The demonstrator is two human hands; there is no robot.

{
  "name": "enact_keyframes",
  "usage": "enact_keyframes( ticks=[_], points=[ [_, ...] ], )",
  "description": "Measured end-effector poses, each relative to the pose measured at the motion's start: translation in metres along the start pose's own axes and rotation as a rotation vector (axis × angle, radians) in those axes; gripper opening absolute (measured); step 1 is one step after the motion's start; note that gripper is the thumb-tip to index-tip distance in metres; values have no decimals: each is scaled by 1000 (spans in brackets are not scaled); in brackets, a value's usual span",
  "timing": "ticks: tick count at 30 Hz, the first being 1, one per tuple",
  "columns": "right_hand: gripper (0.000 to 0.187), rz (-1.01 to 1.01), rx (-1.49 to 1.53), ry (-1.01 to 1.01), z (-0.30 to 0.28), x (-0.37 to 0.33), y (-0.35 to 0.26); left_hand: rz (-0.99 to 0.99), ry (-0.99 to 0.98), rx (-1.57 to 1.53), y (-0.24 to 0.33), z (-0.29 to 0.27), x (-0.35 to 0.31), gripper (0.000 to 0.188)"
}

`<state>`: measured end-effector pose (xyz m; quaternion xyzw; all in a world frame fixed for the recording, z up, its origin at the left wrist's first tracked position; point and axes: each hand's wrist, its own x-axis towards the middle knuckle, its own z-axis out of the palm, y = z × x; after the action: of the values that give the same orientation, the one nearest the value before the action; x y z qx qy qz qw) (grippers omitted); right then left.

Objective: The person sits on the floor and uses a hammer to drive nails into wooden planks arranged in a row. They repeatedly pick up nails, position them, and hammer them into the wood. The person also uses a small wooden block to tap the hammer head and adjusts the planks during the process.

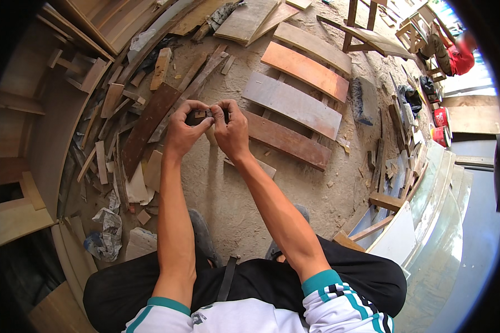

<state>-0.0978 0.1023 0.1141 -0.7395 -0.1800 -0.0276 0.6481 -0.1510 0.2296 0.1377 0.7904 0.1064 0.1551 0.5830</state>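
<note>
My left hand (184, 129) and my right hand (231, 129) meet in front of me, above the floor. Thumbs and fingertips of both pinch a small dark piece (208, 113), too small and too covered to name. Just beyond my right hand lies a row of flat boards: a reddish-brown board (286, 140), a grey board (294, 104), an orange-brown board (306, 71) and a pale board (314, 46). They rest across narrower strips underneath. Beside my left hand a long dark-brown plank (147, 130) leans over scrap wood.
Scrap wood (101, 161) and a crumpled plastic sheet (110, 230) lie on the left, near wooden cabinets (16, 127). A grey block (364, 100) stands right of the boards. Glass sheets (436, 238) lie at the right. A person in red (460, 58) sits at the far right near red cans (441, 126).
</note>
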Motion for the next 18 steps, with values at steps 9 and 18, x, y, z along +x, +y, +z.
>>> enact_keyframes(
  ticks=[9,18],
  points=[
    [15,-39,-16,5,-3,3,0,70,11,146,2,4,1,16],
    [8,-24,112,-16,-12,9,2,129,64,204,2,11,2,12]
  ],
)
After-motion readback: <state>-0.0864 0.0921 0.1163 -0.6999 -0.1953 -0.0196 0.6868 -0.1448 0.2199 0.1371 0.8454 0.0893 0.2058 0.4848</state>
